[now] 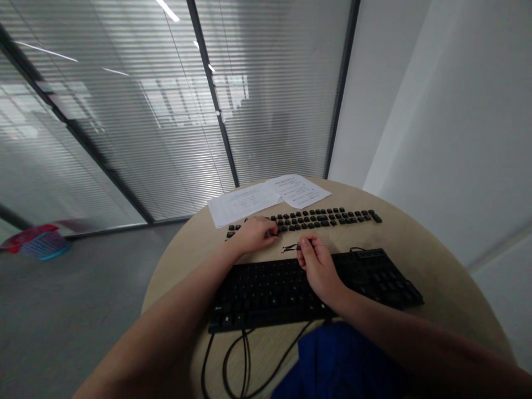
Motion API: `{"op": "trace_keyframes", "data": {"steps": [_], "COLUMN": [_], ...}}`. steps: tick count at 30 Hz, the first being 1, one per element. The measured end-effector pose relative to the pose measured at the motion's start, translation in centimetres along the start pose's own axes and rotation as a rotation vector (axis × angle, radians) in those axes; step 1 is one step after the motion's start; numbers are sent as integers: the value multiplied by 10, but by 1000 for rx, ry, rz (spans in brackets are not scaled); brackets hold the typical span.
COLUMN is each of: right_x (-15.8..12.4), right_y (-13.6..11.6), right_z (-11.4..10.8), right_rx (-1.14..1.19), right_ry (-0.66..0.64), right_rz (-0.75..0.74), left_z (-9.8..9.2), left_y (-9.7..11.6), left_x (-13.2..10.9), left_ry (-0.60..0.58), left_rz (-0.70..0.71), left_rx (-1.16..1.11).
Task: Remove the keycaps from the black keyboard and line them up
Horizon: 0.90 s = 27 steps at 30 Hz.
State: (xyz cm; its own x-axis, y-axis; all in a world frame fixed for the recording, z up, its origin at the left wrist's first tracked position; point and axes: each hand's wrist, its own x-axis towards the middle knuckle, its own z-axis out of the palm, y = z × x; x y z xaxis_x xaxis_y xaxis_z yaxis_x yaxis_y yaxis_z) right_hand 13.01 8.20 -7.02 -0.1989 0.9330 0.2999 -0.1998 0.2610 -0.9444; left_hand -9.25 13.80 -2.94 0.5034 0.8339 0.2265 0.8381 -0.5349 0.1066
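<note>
My left hand (256, 233) reaches over the near left part of the loose black keycaps (322, 218), its fingers curled and closed on a small dark keycap (269, 235). With closed fingers, my right hand (319, 266) holds a keycap puller (290, 247), whose thin prongs point left toward my left hand. Below both hands lies a black keyboard (266, 293), its keys partly bare and dark, partly marked with white. My right hand hides some of its middle. The loose keycaps stand in several rows beyond it.
White printed sheets (245, 202) lie at the far side of the round wooden table (440, 266). A black cable (226, 366) loops toward me at the near edge. On the floor at left stands a red and blue basket (44, 244). Blinds and a white wall rise behind.
</note>
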Motion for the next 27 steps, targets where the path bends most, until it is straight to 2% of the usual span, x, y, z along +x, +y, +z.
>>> {"op": "trace_keyframes", "data": {"steps": [7,14,27], "right_x": [-2,-2,-3], "right_y": [-3,-3,-4], "right_z": [1,1,-1], "right_rx": [6,-9,-29], "right_ry": [-13,-17,-37], "right_rz": [8,-5,-25], "left_z": [2,2,2], "left_y": [2,5,3], "left_x": [0,-6,-8], "left_ry": [-49,-52,-39], "left_rz": [38,8,-2], "left_rx": [87,149,123]}}
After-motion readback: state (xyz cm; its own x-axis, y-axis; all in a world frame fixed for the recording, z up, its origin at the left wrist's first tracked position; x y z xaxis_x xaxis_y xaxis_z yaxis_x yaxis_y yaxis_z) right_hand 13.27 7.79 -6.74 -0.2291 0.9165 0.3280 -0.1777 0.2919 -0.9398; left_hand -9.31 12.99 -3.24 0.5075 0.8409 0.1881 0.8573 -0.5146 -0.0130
